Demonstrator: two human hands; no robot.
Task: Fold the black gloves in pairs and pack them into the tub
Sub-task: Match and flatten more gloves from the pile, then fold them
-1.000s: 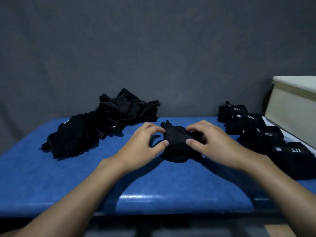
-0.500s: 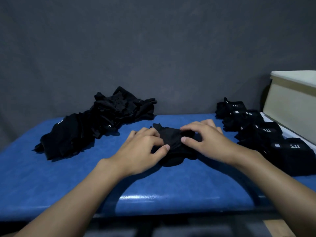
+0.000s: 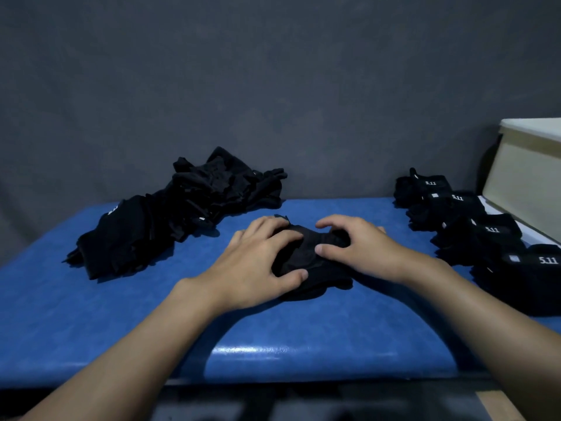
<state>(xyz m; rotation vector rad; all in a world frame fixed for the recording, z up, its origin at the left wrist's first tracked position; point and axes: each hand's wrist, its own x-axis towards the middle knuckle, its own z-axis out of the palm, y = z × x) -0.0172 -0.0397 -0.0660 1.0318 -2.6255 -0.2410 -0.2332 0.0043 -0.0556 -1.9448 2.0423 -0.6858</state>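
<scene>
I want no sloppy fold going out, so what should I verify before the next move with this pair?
1. Left hand and right hand grip the glove pair: ok.
2. Glove pair rests on the table: ok.
3. Fold complete: cannot tell, hands cover it.
4. Unfolded pile lies apart from the hands: ok.
5. Room in the tub: cannot tell, inside hidden.

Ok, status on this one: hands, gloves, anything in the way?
Left hand and right hand both gripping the glove pair on the blue table. Not packed. Folded bundles lie between hands and tub; loose pile left.
</scene>
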